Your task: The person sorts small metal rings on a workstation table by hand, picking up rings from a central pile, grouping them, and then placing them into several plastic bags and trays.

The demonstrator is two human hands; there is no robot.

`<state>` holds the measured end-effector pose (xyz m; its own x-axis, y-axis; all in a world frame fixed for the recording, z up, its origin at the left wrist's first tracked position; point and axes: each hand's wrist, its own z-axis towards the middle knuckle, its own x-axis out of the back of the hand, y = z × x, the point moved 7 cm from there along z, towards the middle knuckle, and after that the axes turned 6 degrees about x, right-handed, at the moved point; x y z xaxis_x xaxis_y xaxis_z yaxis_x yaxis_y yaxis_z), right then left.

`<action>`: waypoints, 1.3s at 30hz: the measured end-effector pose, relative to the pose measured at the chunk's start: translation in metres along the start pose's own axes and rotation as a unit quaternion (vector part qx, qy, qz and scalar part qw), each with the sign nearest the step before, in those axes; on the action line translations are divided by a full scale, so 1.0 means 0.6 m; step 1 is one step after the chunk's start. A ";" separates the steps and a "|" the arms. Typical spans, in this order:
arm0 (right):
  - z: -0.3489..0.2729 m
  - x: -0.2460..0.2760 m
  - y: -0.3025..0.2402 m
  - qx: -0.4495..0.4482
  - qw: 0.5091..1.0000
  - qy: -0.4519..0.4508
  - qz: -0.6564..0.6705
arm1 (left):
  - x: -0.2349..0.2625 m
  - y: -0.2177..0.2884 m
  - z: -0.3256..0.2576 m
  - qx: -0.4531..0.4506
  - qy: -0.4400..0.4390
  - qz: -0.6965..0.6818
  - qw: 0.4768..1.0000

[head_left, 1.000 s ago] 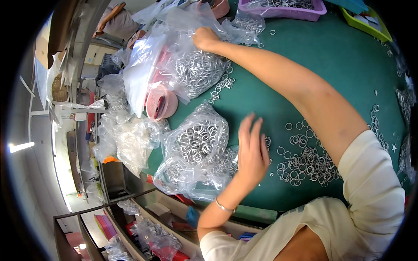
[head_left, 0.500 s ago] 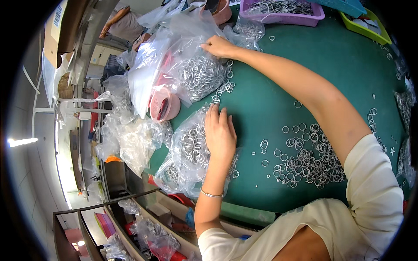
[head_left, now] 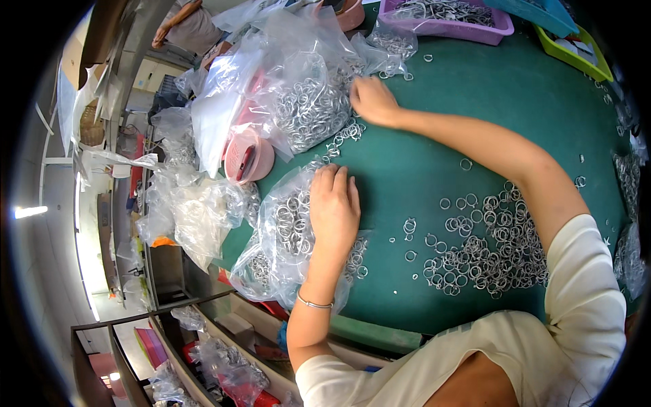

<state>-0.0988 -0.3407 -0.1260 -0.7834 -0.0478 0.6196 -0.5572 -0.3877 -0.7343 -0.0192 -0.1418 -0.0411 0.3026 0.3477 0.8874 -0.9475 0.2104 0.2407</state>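
Note:
My left hand (head_left: 336, 207) lies open, fingers stretched out together, on the right side of a clear plastic bag (head_left: 274, 230) with metal rings in it. Farther off, my right hand (head_left: 374, 102) is closed with curled fingers at the right edge of a fuller clear bag of silver rings (head_left: 312, 112). Whatever its fingertips pinch is hidden. Loose rings (head_left: 346, 134) trail on the green table between the two bags. A big pile of loose rings (head_left: 488, 251) is spread on the table to the right, inside my right arm.
A pink cup (head_left: 270, 163) with a red item in it stands left of the bags. A purple tray (head_left: 500, 32) of metal parts, a blue tray (head_left: 566, 26) and a lime-green tray (head_left: 602, 70) are at the back. Shelf compartments (head_left: 159, 325) are at lower left; another person's arm (head_left: 178, 20) shows at far left.
My right hand has let go of the far bag's plastic top and moved right and nearer, to that bag's edge. My left hand stays on the near bag.

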 end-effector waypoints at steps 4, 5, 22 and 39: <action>-0.102 -0.035 0.008 0.237 0.952 0.018 -0.195 | -0.005 0.014 0.020 -0.025 0.013 -0.005 1.000; -0.117 -0.043 0.013 0.240 0.952 -0.020 -0.187 | -0.004 0.013 0.021 -0.031 0.019 -0.004 0.999; -0.207 -0.055 -0.061 0.480 0.836 -0.263 0.023 | 0.030 -0.037 0.010 -0.016 0.027 -0.061 0.998; -0.221 -0.027 -0.088 0.197 0.807 -0.545 0.115 | 0.040 -0.080 0.005 0.117 0.034 -0.162 0.979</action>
<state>-0.0932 -0.1977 -0.1340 -0.0274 -0.8581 0.5128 -0.1335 -0.5052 -0.8526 0.0333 -0.1464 -0.0302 0.5905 0.3586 0.7230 -0.7954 0.1070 0.5966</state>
